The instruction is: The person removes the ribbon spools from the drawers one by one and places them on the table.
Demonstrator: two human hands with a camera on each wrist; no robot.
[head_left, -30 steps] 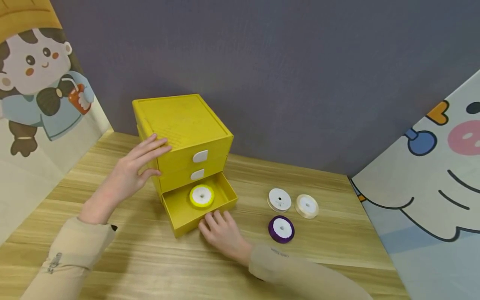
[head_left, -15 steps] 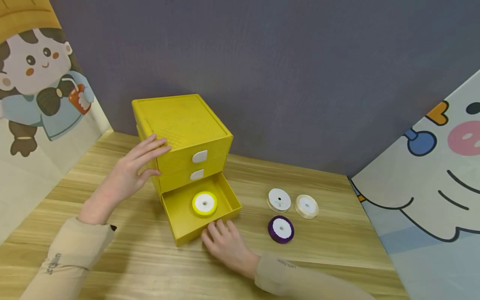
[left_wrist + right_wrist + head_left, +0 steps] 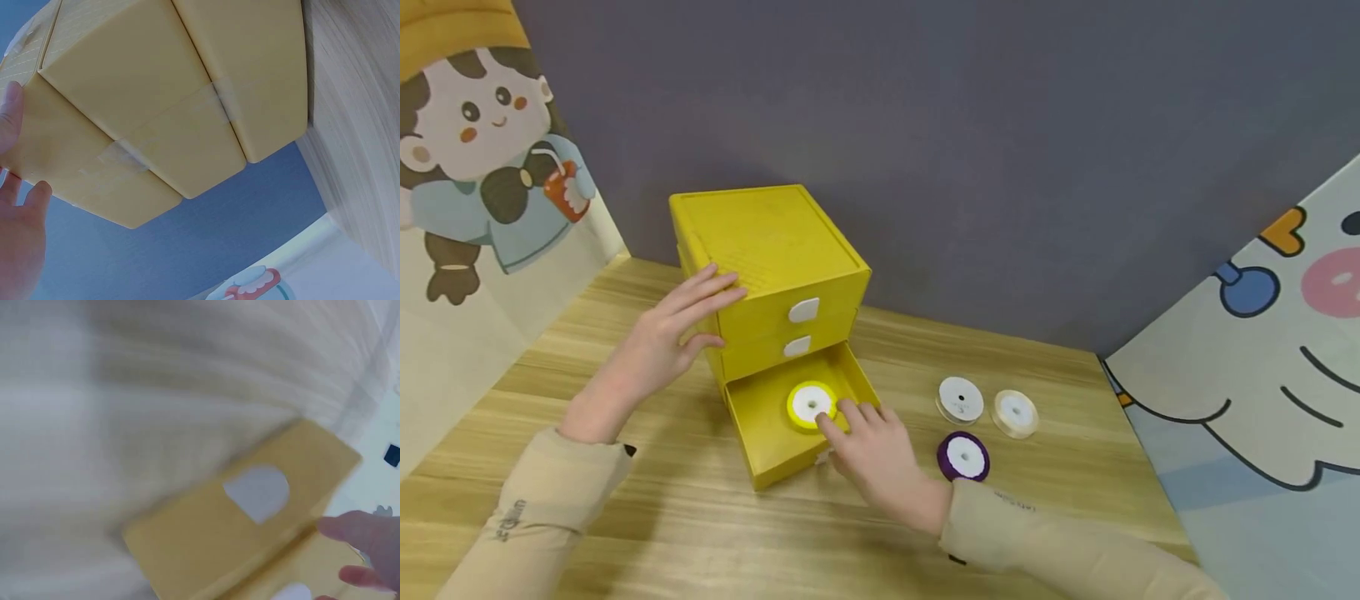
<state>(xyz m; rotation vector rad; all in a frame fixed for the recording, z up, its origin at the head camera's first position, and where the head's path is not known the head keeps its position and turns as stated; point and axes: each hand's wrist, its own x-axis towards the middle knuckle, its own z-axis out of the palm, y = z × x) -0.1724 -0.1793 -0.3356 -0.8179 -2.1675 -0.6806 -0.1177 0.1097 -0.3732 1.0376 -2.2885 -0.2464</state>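
Observation:
A yellow three-drawer desk organizer [image 3: 767,242] stands on the wooden table, its bottom drawer [image 3: 758,433] pulled out. Inside that drawer lies a spool of yellow ribbon [image 3: 811,400] with a white face. My left hand [image 3: 662,333] rests against the organizer's upper left edge, fingers extended; the left wrist view shows the hand [image 3: 22,234] beside the taped side wall. My right hand [image 3: 883,462] reaches over the drawer's front, thumb and fingertips right at the yellow spool's near right edge. In the right wrist view, a white handle [image 3: 261,490] shows on the drawer front.
To the right on the table are a white ribbon spool [image 3: 959,399], a cream ribbon spool [image 3: 1015,413] and a purple ribbon spool [image 3: 964,457] close to my right sleeve. A dark wall [image 3: 985,167] stands behind, with cartoon-printed panels on both sides.
The bottom drawer slid further out, carrying the yellow ribbon spool forward. My right hand left the drawer front and moved up over it to the spool. My left hand stayed on the organizer.

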